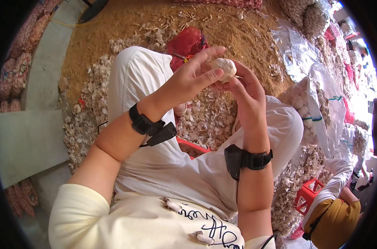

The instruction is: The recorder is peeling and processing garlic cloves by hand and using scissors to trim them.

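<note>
A whitish garlic bulb (227, 68) is held up between my two hands, over the gap between my knees. My right hand (249, 88) grips it from the right with thumb and fingers. On its left side, the thumb of my left hand (196, 71) presses against the bulb, while the index finger stretches out above it. Some fingers behind the bulb are hidden. Just beyond my left hand, scissors (183, 57) with yellow and orange on the handles lie by a red mesh bag (185, 40), partly covered by the hand.
Loose garlic skins (204, 121) cover the floor between my legs and at both sides. A clear plastic bag of garlic bulbs (303, 105) stands by my right knee. Further right are a red plastic stool (308, 194) and another person (333, 221). Filled mesh sacks (14, 74) line the left.
</note>
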Demonstrator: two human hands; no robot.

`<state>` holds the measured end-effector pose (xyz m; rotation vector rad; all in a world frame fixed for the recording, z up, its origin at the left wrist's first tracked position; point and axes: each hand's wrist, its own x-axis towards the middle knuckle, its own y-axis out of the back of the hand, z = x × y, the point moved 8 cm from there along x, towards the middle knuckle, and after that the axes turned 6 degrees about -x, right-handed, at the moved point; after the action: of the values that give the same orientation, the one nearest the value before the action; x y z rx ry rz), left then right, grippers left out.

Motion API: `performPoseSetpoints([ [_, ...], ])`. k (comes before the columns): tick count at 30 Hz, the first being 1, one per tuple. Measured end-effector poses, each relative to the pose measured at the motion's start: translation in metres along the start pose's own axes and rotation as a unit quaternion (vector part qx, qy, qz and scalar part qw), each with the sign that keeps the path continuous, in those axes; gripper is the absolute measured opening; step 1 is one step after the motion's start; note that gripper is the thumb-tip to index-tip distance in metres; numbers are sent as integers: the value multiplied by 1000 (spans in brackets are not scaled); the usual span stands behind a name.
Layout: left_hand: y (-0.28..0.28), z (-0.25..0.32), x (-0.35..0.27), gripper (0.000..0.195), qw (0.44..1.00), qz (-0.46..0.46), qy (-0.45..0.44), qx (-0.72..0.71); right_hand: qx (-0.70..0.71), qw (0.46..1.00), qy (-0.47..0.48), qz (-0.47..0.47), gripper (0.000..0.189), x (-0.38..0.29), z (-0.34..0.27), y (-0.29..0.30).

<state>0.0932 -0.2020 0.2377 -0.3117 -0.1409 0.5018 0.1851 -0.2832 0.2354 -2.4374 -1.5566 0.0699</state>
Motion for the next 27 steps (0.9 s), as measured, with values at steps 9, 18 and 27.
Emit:
performPoseSetpoints([
  [9,2,8,-3,43,981,-1,-30,194,-20,998,-53,-40,42,-1,11,-2],
  [18,-3,7,-5,39,989,0,-27,147,-20,999,-35,-26,43,-1,5,-5],
  [27,3,1,-4,37,995,16,-4,96,22,999,-27,-29,44,-1,3,-8],
])
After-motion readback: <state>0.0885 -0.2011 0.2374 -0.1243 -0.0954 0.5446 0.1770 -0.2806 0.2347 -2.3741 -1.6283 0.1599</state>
